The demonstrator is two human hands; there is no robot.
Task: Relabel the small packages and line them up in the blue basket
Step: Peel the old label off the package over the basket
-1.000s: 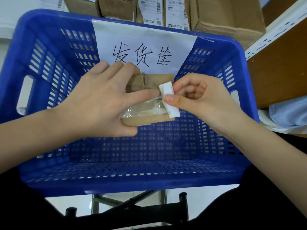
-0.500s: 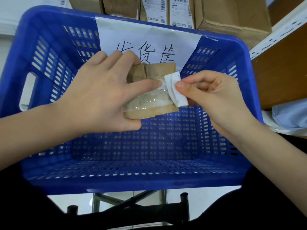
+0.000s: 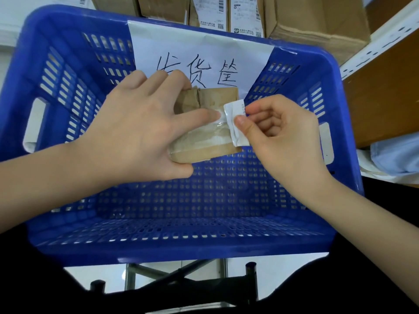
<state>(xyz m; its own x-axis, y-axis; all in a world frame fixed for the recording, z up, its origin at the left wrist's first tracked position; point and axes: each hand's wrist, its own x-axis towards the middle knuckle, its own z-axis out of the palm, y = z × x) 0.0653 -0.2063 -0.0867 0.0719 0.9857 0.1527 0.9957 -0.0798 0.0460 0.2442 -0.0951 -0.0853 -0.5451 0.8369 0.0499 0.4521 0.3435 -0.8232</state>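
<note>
Head view: left hand (image 3: 136,130) grips brown package (image 3: 215,98); right hand (image 3: 278,134) fingers (image 3: 243,123) pinch white label (image 3: 234,121), print unreadable.

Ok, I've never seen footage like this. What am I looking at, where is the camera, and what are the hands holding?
There is no machine: a person works bare-handed, and one camera on their head looks down at both hands. The left hand grips a small brown package above a blue basket. The right hand pinches a white label at the package's right edge. A handwritten paper sign hangs on the basket's far wall. Cardboard boxes with shipping labels stand behind it.
</note>
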